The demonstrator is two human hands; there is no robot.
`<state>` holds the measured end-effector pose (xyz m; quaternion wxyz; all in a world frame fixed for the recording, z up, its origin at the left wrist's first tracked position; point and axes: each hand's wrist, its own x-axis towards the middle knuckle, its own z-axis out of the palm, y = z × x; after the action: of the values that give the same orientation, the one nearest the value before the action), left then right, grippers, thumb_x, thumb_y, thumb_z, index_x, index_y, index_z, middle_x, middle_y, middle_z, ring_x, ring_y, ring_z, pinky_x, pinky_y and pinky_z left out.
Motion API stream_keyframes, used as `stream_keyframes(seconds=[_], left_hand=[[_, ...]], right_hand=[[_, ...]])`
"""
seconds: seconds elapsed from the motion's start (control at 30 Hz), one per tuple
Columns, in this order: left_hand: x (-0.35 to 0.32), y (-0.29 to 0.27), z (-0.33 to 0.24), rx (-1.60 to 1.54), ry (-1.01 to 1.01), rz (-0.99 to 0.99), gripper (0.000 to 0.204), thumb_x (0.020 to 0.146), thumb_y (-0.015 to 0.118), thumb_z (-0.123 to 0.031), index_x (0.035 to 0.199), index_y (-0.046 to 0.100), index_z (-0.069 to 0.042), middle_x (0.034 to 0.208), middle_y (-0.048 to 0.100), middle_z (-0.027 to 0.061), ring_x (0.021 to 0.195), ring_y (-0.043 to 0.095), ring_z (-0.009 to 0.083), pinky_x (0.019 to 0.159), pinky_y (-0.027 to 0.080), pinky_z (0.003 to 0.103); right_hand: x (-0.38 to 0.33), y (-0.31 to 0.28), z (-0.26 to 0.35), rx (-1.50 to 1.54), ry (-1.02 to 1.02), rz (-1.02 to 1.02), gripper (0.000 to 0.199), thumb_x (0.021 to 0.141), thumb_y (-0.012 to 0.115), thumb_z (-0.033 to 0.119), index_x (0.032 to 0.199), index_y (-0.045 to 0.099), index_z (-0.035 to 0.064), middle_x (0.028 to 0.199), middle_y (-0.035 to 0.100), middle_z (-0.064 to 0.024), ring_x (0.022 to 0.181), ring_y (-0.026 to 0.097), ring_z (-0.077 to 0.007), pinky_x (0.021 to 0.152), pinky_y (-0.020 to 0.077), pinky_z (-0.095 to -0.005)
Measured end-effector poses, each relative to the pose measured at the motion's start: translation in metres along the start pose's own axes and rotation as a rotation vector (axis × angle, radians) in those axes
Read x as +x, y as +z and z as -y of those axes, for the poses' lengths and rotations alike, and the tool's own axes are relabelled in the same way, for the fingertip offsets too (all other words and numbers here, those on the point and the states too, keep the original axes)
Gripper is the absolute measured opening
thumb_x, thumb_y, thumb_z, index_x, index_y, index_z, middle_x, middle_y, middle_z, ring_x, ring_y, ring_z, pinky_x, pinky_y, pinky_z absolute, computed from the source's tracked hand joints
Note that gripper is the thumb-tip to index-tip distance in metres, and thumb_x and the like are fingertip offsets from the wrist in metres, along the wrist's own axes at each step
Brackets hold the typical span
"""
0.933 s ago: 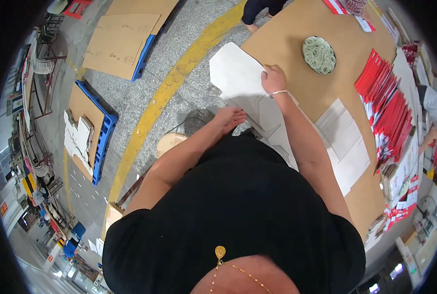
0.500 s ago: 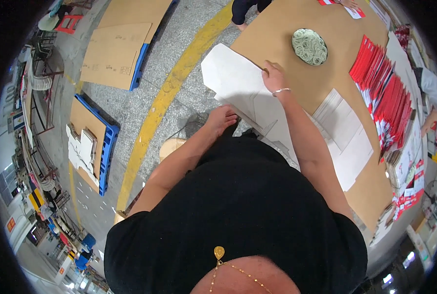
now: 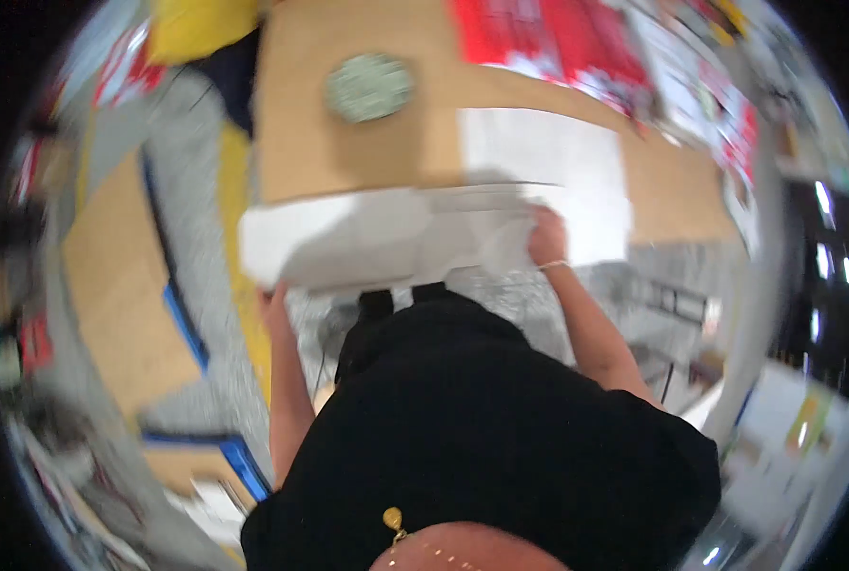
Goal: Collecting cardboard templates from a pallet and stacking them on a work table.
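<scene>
Left hand (image 3: 272, 306) and right hand (image 3: 546, 238) have moved farther apart since the earlier frame, and the white sheet (image 3: 348, 224) now stretches crosswise before the body, along the near side of the brown table (image 3: 291, 124). The right hand grips its right end; the left touches its lower left corner — blur hides whether that hand is closed. Judging by this, the sheet is taken up but not yet released; 1 more white piece (image 3: 577, 152) lies beside it.

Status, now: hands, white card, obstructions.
White card: left hand at left corner, right hand at right end; grips blurred. Second white sheet beside right hand. Green-filled dish farther off.
</scene>
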<state>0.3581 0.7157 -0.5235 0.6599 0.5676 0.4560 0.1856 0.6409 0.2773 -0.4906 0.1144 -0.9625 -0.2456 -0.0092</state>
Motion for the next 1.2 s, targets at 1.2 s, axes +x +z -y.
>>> stream_keyframes(seconds=[1.2], left_hand=[[-0.102,0.168,-0.015,0.475,0.719,-0.042,0.043,0.080,0.061,-0.006,0.116,0.043,0.008,0.114,0.052,0.0171,0.097,0.054,0.0245,0.087,0.042,0.033]], right_hand=[[-0.017,-0.022,-0.014,-0.158,-0.164,0.213,0.058,0.066,0.062,0.011,0.120,0.043,0.0020,0.121,0.040,-0.0175,0.111,0.038,-0.0378,0.090,0.0417,-0.0383]])
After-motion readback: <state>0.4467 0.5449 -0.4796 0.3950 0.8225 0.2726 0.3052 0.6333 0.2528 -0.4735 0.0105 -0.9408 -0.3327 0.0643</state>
